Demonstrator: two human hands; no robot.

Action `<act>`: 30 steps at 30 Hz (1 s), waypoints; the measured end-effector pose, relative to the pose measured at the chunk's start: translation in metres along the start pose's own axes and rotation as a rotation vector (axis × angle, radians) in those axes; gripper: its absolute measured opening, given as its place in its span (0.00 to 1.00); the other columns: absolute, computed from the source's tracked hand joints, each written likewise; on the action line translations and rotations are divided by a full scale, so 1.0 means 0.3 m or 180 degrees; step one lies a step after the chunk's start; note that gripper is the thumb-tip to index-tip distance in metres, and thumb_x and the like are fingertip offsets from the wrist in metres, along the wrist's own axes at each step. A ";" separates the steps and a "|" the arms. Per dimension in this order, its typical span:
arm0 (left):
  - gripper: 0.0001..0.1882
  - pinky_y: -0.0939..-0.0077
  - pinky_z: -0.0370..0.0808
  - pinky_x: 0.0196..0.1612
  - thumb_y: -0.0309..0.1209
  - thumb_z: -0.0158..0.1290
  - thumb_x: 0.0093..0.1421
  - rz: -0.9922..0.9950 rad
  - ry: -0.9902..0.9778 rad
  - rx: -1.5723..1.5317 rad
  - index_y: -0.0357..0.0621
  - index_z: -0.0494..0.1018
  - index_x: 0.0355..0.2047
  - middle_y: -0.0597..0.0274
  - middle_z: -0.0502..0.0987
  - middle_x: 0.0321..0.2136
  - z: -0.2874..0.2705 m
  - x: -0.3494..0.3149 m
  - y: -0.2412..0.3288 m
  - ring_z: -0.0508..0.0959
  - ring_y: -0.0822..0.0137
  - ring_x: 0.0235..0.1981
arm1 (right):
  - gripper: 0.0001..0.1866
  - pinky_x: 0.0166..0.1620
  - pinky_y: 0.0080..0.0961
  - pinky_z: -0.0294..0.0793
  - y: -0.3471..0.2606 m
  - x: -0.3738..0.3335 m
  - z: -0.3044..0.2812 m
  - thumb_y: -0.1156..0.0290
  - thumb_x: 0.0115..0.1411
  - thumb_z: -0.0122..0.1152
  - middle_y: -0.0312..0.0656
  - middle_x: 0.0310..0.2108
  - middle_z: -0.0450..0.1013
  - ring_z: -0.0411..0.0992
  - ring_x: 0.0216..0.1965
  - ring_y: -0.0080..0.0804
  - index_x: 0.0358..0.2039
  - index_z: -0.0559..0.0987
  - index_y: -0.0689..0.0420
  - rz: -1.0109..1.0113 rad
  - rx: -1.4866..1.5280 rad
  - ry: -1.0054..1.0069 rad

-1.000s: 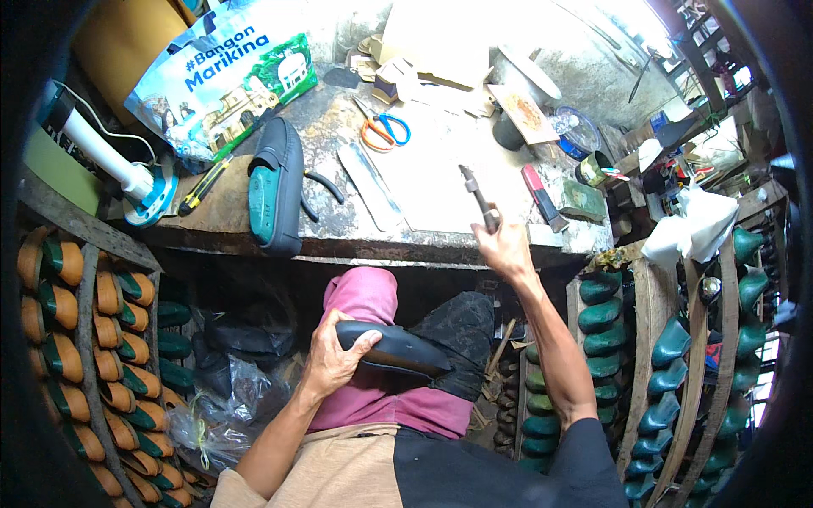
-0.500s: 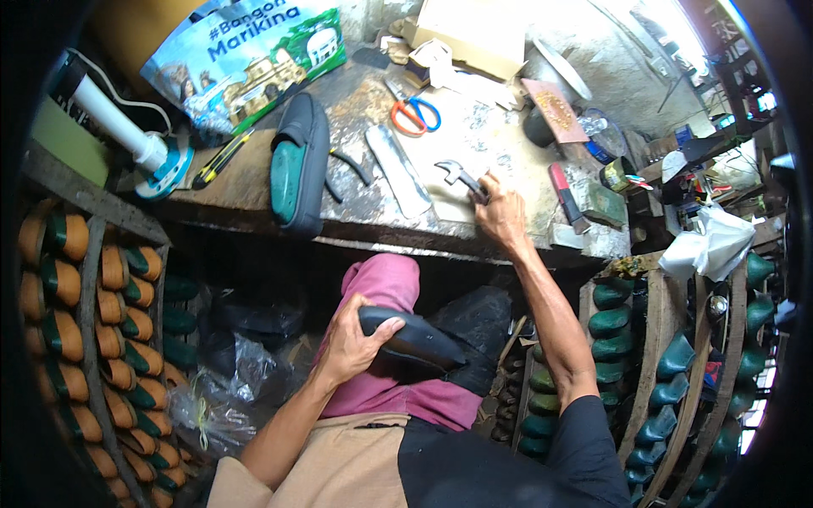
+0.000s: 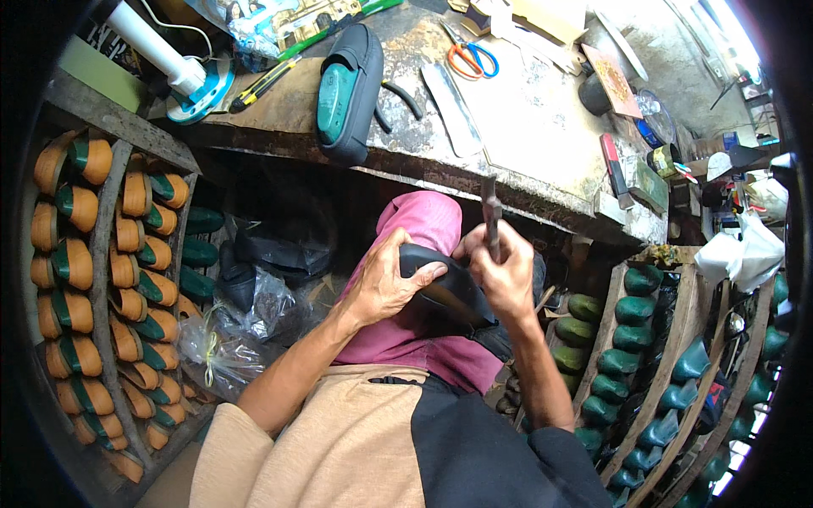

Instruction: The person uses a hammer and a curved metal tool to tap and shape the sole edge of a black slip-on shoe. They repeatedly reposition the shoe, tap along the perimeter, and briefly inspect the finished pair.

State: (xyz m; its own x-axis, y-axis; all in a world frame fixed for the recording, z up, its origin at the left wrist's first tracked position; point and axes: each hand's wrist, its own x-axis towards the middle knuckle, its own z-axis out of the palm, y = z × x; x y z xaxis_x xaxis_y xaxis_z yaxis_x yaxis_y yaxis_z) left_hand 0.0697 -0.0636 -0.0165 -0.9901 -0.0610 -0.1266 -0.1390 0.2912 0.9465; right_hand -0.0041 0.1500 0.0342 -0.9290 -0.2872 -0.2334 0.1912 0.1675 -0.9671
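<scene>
Over my pink-trousered lap, my left hand [image 3: 383, 284] grips a black shoe [image 3: 457, 292], thumb pressed on its upper surface. My right hand [image 3: 501, 271] is closed around a hammer [image 3: 491, 212], held upright with its dark metal head above the fist, close beside the shoe. The fingertips of this hand come near the shoe's edge; whether they touch it I cannot tell. On the bench's front edge lies a dark slip-on shoe [image 3: 366, 85] with a green insole. Beside it are black-handled pincers [image 3: 405, 100], partly hidden, and a long flat pale strip [image 3: 450, 110].
The worn bench [image 3: 542, 161] holds scissors [image 3: 472, 61], a yellow utility knife [image 3: 264, 85], a red-handled blade [image 3: 616, 169] and a white tube lamp [image 3: 165, 51]. Racks of orange-and-green shoe forms [image 3: 80, 262] stand left, green shoe lasts [image 3: 633, 309] right. Plastic bags [image 3: 224, 351] lie below.
My right hand has lifted the hammer off the bench and brought it down beside the shoe in my left hand. The view has shifted, so the bench sits higher.
</scene>
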 end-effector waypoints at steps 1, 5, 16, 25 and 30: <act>0.31 0.54 0.76 0.43 0.50 0.76 0.65 0.0007 -0.0041 -0.0016 0.37 0.71 0.42 0.47 0.74 0.32 -0.001 0.001 0.004 0.76 0.53 0.35 | 0.04 0.31 0.18 0.69 0.007 -0.053 0.021 0.82 0.71 0.63 0.30 0.29 0.79 0.70 0.27 0.13 0.41 0.84 0.61 0.0276 -0.0038 0.0081; 0.30 0.55 0.76 0.44 0.48 0.76 0.65 0.0048 -0.0264 -0.0046 0.37 0.70 0.41 0.46 0.74 0.32 0.005 0.000 0.009 0.76 0.53 0.35 | 0.01 0.36 0.17 0.72 0.043 -0.157 0.060 0.78 0.75 0.69 0.30 0.30 0.79 0.74 0.31 0.14 0.43 0.84 0.61 -0.0030 -0.0088 0.0303; 0.32 0.54 0.77 0.48 0.49 0.75 0.66 0.0247 -0.0287 0.0027 0.36 0.69 0.45 0.42 0.75 0.37 0.008 0.002 0.006 0.79 0.47 0.40 | 0.02 0.38 0.18 0.75 0.067 -0.155 0.060 0.79 0.75 0.69 0.33 0.33 0.82 0.75 0.33 0.14 0.45 0.85 0.62 -0.0420 -0.0225 0.0128; 0.30 0.54 0.78 0.49 0.45 0.76 0.65 0.0227 -0.0328 -0.0003 0.36 0.69 0.45 0.43 0.75 0.38 0.010 -0.002 0.006 0.80 0.48 0.41 | 0.01 0.36 0.17 0.72 0.061 -0.161 0.079 0.79 0.72 0.70 0.30 0.31 0.80 0.71 0.31 0.13 0.42 0.86 0.62 -0.0943 -0.0721 0.0281; 0.29 0.56 0.77 0.44 0.44 0.77 0.64 0.0221 -0.0300 -0.0107 0.38 0.69 0.42 0.46 0.74 0.34 0.008 -0.001 0.002 0.78 0.53 0.37 | 0.04 0.36 0.17 0.72 0.035 -0.176 0.071 0.78 0.72 0.72 0.30 0.31 0.78 0.72 0.31 0.14 0.45 0.85 0.62 -0.0277 -0.0098 0.0194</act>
State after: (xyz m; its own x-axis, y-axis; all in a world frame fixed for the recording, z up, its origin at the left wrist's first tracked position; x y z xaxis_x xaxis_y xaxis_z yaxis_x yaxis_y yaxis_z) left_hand 0.0699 -0.0612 -0.0167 -0.9951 0.0486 -0.0862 -0.0708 0.2592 0.9632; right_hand 0.0537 0.1468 0.0342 -0.9594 -0.2441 -0.1413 0.1001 0.1736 -0.9797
